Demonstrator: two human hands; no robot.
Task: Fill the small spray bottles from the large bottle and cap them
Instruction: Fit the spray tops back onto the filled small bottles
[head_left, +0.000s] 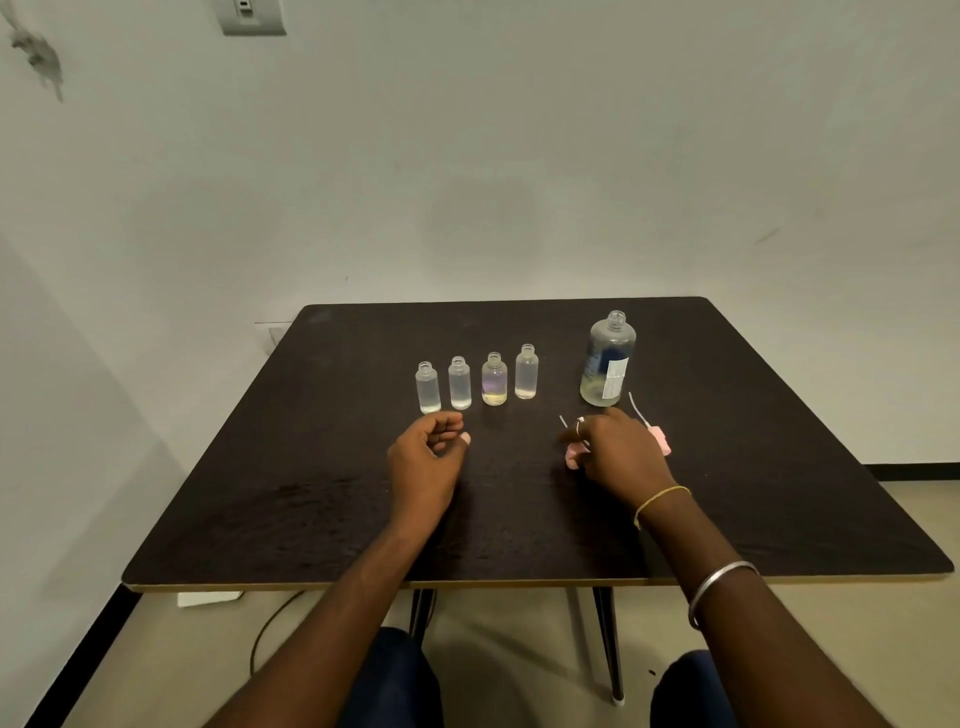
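Observation:
Several small clear spray bottles stand uncapped in a row on the dark table (322, 499): the leftmost (428, 387), a second (460, 383), a third with yellowish liquid (494, 379), and the rightmost (526, 372). The large bottle (607, 359) stands open to their right, with a little liquid at its bottom. Pink spray caps with thin tubes lie near it: one (658, 445) beside my right hand, another (572, 455) under its fingers. My right hand (621, 453) rests over that pink cap. My left hand (428, 457) hovers loosely curled just before the leftmost bottle, holding nothing.
The table stands against a white wall. A cable runs on the floor below the table's near edge. My knees show under the near edge.

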